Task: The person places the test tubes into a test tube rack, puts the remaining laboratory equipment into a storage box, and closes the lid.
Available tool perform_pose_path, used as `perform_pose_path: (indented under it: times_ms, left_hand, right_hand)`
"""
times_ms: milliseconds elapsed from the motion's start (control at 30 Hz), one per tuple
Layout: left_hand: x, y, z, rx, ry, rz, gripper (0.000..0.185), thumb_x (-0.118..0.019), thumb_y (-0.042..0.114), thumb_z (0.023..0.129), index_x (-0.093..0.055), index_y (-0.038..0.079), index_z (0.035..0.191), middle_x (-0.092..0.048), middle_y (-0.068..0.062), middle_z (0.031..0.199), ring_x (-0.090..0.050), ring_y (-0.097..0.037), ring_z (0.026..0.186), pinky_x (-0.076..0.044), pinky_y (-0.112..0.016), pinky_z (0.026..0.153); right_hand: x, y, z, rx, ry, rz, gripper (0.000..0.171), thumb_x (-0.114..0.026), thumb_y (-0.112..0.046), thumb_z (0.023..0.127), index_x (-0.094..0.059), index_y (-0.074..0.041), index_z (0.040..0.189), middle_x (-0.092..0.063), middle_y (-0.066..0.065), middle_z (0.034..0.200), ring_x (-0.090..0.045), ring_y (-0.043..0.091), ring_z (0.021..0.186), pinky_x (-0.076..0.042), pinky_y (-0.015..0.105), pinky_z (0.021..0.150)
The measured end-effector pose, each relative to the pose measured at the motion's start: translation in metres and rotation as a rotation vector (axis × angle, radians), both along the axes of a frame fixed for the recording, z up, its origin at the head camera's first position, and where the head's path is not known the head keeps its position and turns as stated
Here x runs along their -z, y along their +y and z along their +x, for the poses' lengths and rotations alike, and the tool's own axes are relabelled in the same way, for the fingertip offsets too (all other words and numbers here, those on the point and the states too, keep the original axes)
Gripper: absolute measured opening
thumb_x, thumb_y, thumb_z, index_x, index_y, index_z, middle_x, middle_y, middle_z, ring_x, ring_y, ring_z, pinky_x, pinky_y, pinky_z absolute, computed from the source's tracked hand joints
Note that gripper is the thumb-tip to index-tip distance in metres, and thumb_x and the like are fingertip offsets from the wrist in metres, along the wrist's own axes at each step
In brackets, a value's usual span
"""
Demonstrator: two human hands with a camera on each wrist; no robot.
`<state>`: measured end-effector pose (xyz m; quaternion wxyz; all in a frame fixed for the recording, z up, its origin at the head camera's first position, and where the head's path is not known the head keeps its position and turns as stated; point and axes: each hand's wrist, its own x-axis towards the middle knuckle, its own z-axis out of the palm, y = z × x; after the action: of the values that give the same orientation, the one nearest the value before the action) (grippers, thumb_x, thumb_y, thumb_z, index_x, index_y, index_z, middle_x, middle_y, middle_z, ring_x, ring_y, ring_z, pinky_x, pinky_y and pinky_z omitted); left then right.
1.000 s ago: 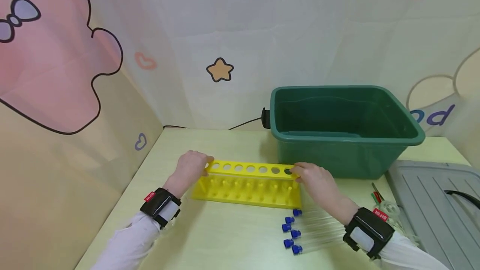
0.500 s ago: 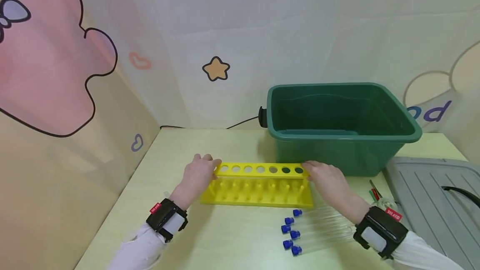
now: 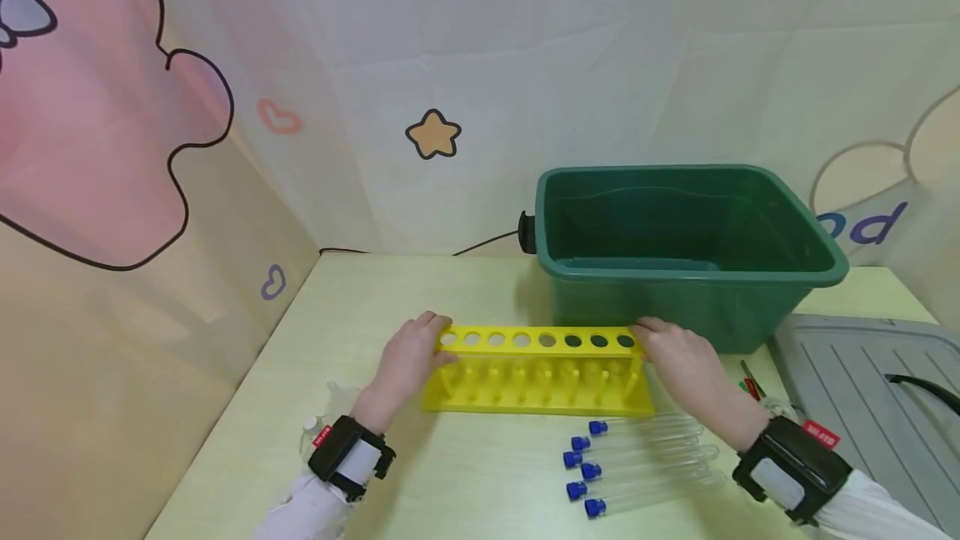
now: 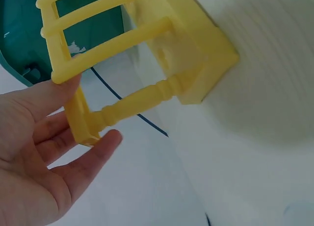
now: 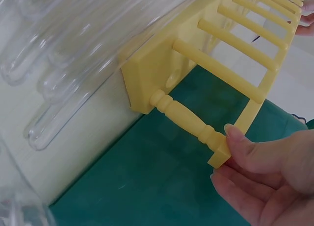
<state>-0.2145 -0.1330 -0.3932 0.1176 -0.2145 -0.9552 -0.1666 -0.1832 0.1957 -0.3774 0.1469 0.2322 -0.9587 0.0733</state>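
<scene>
I see both hands on the yellow test tube rack (image 3: 536, 369), which stands on the pale table (image 3: 450, 482) directly in front of the green tub (image 3: 686, 252): my left hand (image 3: 408, 361) pinches the top bar's left end between thumb and fingers, and my right hand (image 3: 678, 365) pinches its right end the same way. Just in front of the rack's right half lie clear test tubes with blue caps (image 3: 637, 461), side by side on the table; a grey lid (image 3: 862, 390) sits to the right of the tub.
</scene>
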Motion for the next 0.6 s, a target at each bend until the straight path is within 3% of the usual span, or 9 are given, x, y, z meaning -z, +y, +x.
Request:
perform_pose_path:
  times_ms: [233,433,600]
  left_hand:
    - [0.013,-0.001,-0.008,0.017,-0.162,0.286,0.046,-0.077,0.016,0.071,-0.058,-0.001,0.109,-0.056,-0.010,0.103,-0.053,-0.027,0.096,-0.041,-0.038,0.085]
    - [0.028,-0.003,-0.012,0.014,-0.242,0.537,0.048,-0.079,0.015,0.069,-0.059,0.003,0.111,-0.057,-0.008,0.108,-0.050,-0.022,0.090,-0.043,-0.035,0.074]
    - [0.039,-0.005,-0.013,0.026,-0.309,0.675,0.048,-0.076,0.013,0.072,-0.055,0.006,0.114,-0.056,-0.005,0.102,-0.048,-0.020,0.086,-0.047,-0.030,0.070]
  right_hand:
    - [-0.001,0.009,0.000,-0.006,-0.020,-0.018,0.031,-0.072,0.011,0.066,-0.065,0.005,0.096,-0.060,0.017,0.092,-0.058,0.031,0.079,-0.050,0.040,0.065]
    - [-0.002,0.015,-0.001,-0.014,-0.025,-0.027,0.032,-0.072,0.012,0.066,-0.064,0.005,0.096,-0.060,0.017,0.092,-0.058,0.032,0.078,-0.050,0.041,0.065]
    - [-0.002,0.018,0.000,-0.007,-0.029,-0.036,0.032,-0.072,0.013,0.066,-0.064,0.005,0.097,-0.060,0.017,0.094,-0.058,0.031,0.078,-0.049,0.042,0.066]
